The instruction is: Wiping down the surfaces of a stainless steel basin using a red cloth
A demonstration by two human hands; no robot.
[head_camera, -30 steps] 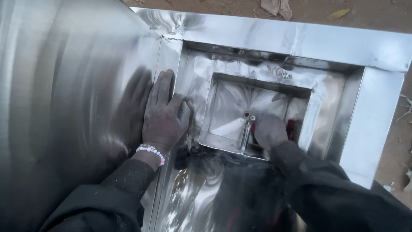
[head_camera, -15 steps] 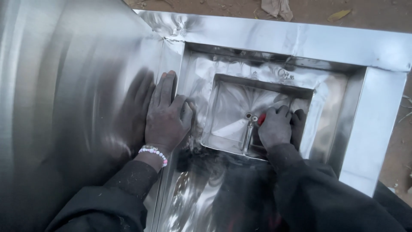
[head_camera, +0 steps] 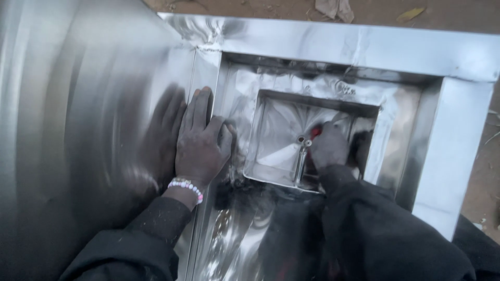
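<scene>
Currently our left hand (head_camera: 200, 143) presses flat, fingers spread, on the steel sheet (head_camera: 78, 130). Our right hand (head_camera: 328, 148) pinches a red-tipped tool (head_camera: 314, 132) inside the square recess (head_camera: 276, 140); we judge it could slip on the slick metal.

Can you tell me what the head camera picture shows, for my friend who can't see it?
A person in dark sleeves leans over a shiny steel unit: the left hand lies flat on its ledge, and the right hand reaches into a square recess, gripping a small red-tipped tool beside a thin metal rod. A bead bracelet circles the left wrist, and brown dirt shows beyond.
</scene>
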